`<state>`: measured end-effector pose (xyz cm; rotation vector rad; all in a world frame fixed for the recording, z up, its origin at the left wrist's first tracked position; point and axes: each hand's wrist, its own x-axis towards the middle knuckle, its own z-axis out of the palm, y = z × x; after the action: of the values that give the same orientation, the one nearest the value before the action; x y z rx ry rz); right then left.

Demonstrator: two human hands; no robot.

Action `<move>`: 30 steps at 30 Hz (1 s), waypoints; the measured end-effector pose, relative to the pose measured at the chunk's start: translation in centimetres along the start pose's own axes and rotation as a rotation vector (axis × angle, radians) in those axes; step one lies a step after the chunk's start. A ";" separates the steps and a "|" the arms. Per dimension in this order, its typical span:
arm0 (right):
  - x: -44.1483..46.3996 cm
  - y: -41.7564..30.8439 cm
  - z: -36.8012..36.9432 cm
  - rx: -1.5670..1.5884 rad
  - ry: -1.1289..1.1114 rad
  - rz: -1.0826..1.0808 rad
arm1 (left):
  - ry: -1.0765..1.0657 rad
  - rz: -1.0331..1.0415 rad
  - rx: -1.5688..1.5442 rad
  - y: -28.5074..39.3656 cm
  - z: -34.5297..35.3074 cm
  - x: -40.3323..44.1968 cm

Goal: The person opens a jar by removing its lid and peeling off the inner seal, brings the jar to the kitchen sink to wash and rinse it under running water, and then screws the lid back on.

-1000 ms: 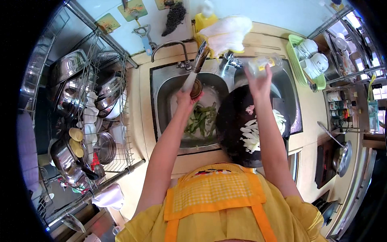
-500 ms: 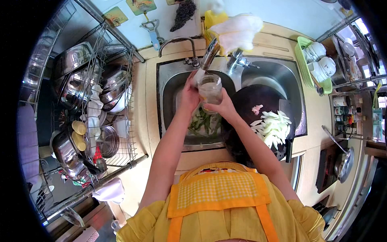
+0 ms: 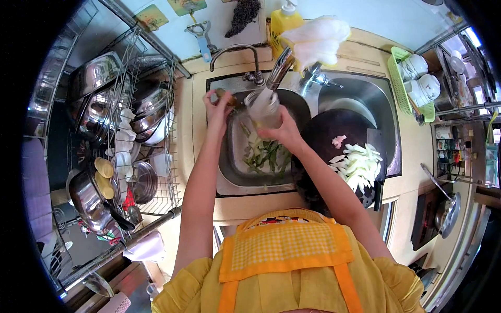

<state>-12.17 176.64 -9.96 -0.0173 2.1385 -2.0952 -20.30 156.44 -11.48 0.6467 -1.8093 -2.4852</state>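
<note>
My right hand is closed around a clear glass jar, gripping it from its right and lower side. The jar is under the mouth of the tap, and water runs over it. To its left, my left hand pinches a small brownish thing, blurred and partly hidden by the fingers. Both hands are above the left sink basin. Cut green and pale vegetable pieces lie in the basin below.
A dark round board overlaps the right basin, bearing pale sliced vegetables, a pinkish lump and a cleaver. A yellow bottle stands behind the tap. At right is a green basket with bowls; at left, a wire rack.
My left hand has come away from beside the jar and moved left, now with the brownish thing in its fingers. The jar in my right hand has shifted slightly left under the tap.
</note>
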 end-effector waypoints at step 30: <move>-0.1 0.3 0.3 -0.026 0.023 -0.066 | -0.129 0.570 0.544 -2.8 -2.5 0.5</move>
<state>-11.99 176.40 -10.30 -0.0679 2.2083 -2.1130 -19.26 154.98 -14.81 -0.0573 -2.3184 -1.7125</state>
